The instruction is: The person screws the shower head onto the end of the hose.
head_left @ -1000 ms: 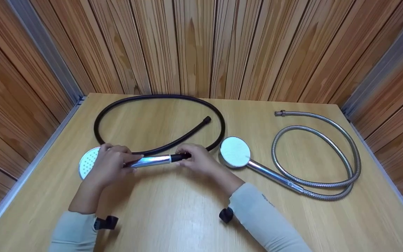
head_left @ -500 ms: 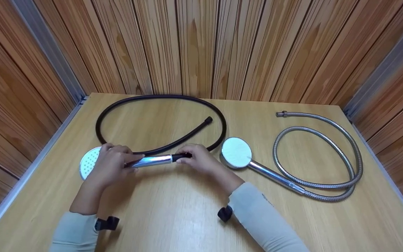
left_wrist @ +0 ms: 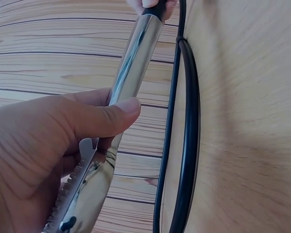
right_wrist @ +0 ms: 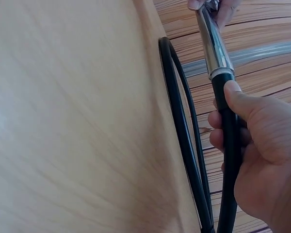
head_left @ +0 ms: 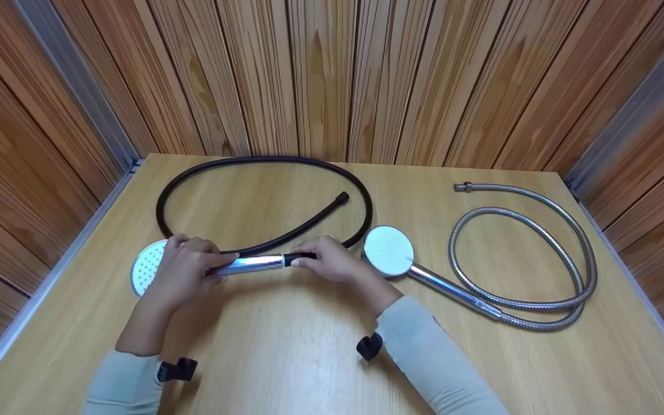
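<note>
My left hand (head_left: 185, 271) grips the chrome handle of a shower head (head_left: 146, 266), whose white, dotted spray face shows at the left of the head view. Thumb and fingers wrap the shiny handle (left_wrist: 131, 68) in the left wrist view. With my right hand (head_left: 329, 259) I pinch the black end fitting of a black shower hose (head_left: 263, 159). In the right wrist view the black fitting (right_wrist: 222, 90) meets the end of the chrome handle in one line, the thumb lying on the fitting. The hose loops behind both hands, its free end (head_left: 341, 197) lying inside the loop.
A second shower head (head_left: 388, 251) lies right of my right forearm, joined to a coiled silver metal hose (head_left: 588, 259) on the table's right side. The wooden table (head_left: 286, 357) is bounded by wood-panelled walls (head_left: 320, 80) at the back and sides.
My right hand's fingers shift slightly around the black fitting, and the right wrist turns a little. The left hand and the shower head stay in place.
</note>
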`<state>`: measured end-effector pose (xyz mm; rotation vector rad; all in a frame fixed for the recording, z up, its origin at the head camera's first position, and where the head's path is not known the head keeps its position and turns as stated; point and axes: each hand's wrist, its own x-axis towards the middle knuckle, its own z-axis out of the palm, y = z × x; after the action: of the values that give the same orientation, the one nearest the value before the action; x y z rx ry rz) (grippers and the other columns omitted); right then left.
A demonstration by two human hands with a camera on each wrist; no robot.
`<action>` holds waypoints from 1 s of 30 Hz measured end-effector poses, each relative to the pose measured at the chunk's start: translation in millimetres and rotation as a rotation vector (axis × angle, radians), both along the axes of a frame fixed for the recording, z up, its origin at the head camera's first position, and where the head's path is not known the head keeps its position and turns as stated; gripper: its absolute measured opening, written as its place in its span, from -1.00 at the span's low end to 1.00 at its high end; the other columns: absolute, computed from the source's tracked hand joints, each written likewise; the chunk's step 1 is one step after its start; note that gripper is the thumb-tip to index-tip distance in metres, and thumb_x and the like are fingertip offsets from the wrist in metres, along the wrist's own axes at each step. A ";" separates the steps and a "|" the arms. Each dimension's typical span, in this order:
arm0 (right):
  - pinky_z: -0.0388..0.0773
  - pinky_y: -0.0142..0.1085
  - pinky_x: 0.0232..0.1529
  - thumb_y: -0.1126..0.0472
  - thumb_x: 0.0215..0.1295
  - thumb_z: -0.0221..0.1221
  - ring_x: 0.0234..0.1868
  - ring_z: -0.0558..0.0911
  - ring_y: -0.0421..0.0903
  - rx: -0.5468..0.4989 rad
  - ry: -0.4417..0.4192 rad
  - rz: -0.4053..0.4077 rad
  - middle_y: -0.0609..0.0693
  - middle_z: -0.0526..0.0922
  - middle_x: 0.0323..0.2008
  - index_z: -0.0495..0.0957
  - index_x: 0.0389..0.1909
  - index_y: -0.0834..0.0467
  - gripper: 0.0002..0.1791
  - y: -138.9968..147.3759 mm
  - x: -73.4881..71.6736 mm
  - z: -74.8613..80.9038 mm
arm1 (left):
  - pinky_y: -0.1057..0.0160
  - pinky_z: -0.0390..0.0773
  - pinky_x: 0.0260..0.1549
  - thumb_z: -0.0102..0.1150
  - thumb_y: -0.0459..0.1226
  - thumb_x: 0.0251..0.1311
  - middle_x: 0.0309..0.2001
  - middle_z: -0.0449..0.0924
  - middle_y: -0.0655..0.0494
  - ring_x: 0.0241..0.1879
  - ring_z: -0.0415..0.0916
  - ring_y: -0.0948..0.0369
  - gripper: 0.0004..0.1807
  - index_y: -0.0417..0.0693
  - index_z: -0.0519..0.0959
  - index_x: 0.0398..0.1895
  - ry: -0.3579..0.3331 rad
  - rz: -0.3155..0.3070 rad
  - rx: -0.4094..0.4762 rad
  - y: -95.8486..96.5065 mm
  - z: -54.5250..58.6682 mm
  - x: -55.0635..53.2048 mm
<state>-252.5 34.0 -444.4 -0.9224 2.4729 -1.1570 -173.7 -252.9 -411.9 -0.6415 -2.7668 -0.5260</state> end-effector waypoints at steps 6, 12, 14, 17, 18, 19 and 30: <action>0.42 -0.33 -0.24 0.12 0.29 0.28 -0.34 0.50 -0.23 -0.061 0.029 -0.047 -0.13 0.66 -0.21 0.67 -0.02 0.11 -0.72 -2.3 3.0 -2.9 | -0.05 0.14 -0.03 0.55 -0.36 -0.15 -0.30 0.65 0.06 -0.24 0.45 0.09 -0.55 0.03 0.74 -0.08 0.037 0.005 0.005 -1.4 0.6 -0.2; 0.20 -0.15 0.08 0.04 0.18 0.35 -0.32 0.54 -0.23 -0.051 0.197 -0.083 -0.24 0.65 -0.36 0.67 -0.23 0.05 -0.79 -4.5 3.9 -4.4 | -0.04 0.13 -0.04 0.53 -0.33 -0.10 -0.30 0.64 0.08 -0.22 0.44 0.09 -0.58 0.05 0.74 -0.06 0.019 0.002 0.012 -0.5 2.1 0.4; 0.19 -0.14 0.07 0.03 0.19 0.34 -0.34 0.53 -0.24 -0.038 0.209 -0.062 -0.26 0.65 -0.38 0.68 -0.25 0.04 -0.80 -4.8 3.1 -3.6 | -0.04 0.13 -0.03 0.52 -0.34 -0.10 -0.30 0.63 0.09 -0.22 0.45 0.09 -0.58 0.06 0.74 -0.06 0.023 0.003 0.018 -0.9 1.4 1.0; 0.19 -0.16 0.05 0.00 0.21 0.32 -0.39 0.53 -0.26 -0.013 0.207 -0.026 -0.29 0.66 -0.42 0.69 -0.27 0.02 -0.81 -5.0 0.8 -2.1 | -0.06 0.13 -0.01 0.52 -0.36 -0.10 -0.30 0.63 0.09 -0.20 0.45 0.08 -0.56 0.06 0.73 -0.05 0.025 0.004 0.026 -1.5 0.1 2.5; 0.19 -0.17 0.03 0.00 0.21 0.32 -0.39 0.52 -0.26 -0.007 0.196 -0.020 -0.30 0.66 -0.43 0.70 -0.28 0.01 -0.81 -4.8 -0.1 -1.5 | -0.06 0.14 0.00 0.52 -0.36 -0.10 -0.30 0.63 0.09 -0.20 0.45 0.08 -0.56 0.07 0.73 -0.05 0.027 0.005 0.025 -1.5 -0.1 2.9; 0.19 -0.19 0.03 0.00 0.22 0.32 -0.40 0.52 -0.27 -0.003 0.182 -0.013 -0.31 0.65 -0.44 0.70 -0.28 0.01 -0.82 -4.6 -0.9 -0.8 | -0.07 0.14 0.01 0.52 -0.36 -0.10 -0.30 0.63 0.08 -0.20 0.45 0.08 -0.55 0.07 0.73 -0.04 0.029 0.005 0.025 -1.4 -0.4 3.2; 0.33 -0.25 -0.03 0.05 0.21 0.34 -0.42 0.49 -0.27 -0.004 0.035 -0.001 -0.25 0.69 -0.37 0.73 -0.18 0.04 -0.78 -2.1 -3.5 3.3 | -0.03 0.17 -0.02 0.55 -0.37 -0.15 -0.32 0.65 0.05 -0.24 0.47 0.07 -0.55 0.08 0.75 -0.08 0.082 0.010 -0.019 3.1 2.2 0.8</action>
<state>-256.0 31.8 -441.1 -0.9497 2.4999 -1.1560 -173.0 -249.8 -409.7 -0.6387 -2.6999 -0.4615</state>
